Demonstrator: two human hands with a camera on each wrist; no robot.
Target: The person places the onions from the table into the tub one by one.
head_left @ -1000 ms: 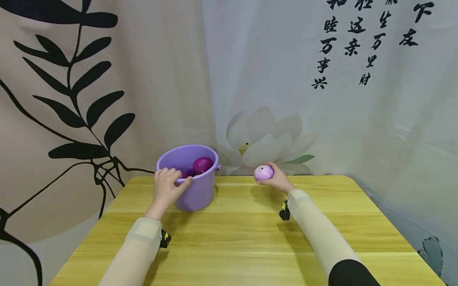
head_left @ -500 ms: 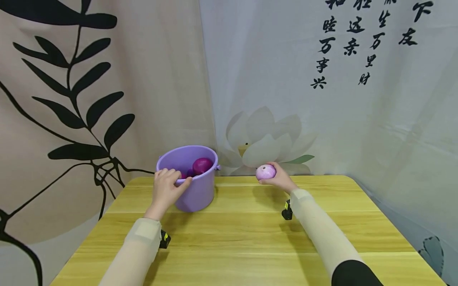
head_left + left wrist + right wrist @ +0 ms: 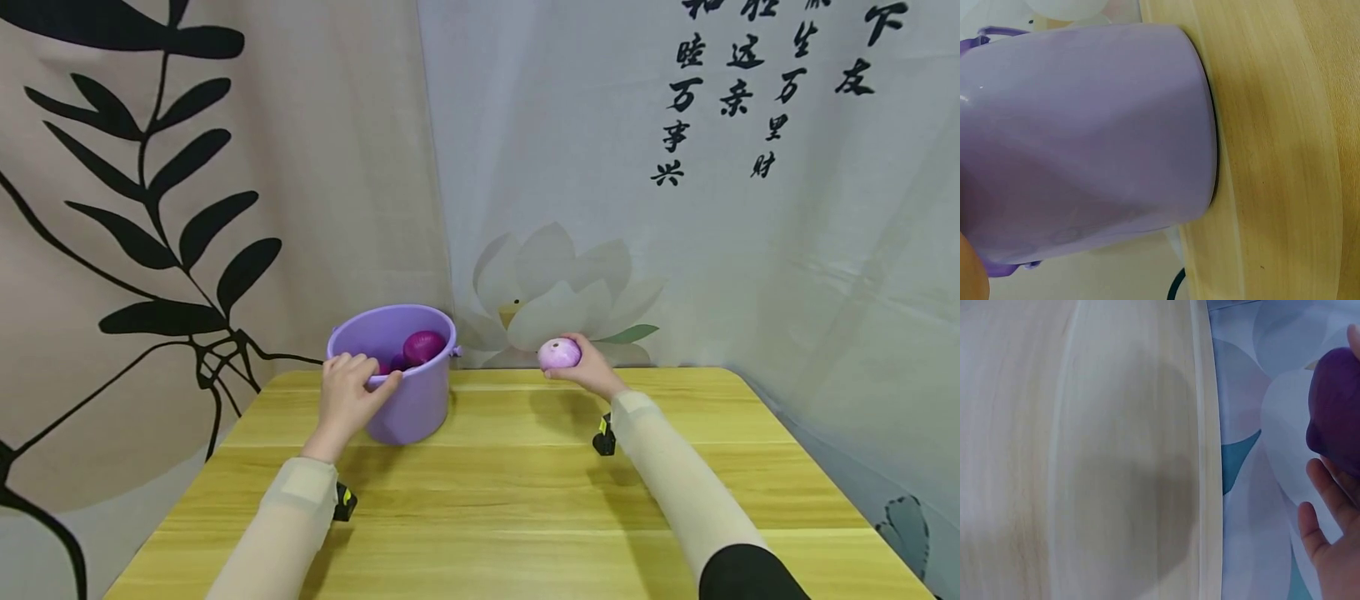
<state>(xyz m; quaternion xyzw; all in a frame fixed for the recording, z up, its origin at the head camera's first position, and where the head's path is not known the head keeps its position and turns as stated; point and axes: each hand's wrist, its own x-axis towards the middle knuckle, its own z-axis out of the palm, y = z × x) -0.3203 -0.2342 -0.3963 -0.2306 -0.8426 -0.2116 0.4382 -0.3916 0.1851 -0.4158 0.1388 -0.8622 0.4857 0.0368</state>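
A purple bucket (image 3: 416, 408) stands upright at the back left of the table, and its side fills much of the left wrist view. My left hand (image 3: 348, 400) holds its near rim, thumb along the edge and fingers over it. Inside lies a red onion (image 3: 423, 347), with more purple shapes partly hidden behind the hand and rim. To the right, my right hand (image 3: 592, 371) grips another red onion (image 3: 559, 353) above the table's back edge, its pale marked end facing the head camera. In the right wrist view this onion (image 3: 1338, 412) looks dark purple, with fingers below it.
The wooden table (image 3: 510, 500) has its back edge close to a printed curtain (image 3: 360, 167) with leaves, a lotus and writing. A small black wrist device (image 3: 604, 437) hangs under the right forearm, and another device (image 3: 344, 502) is by the left wrist.
My right hand, with the onion in it, has shifted slightly right and then a little upward. The left hand and the bucket stay where they were.
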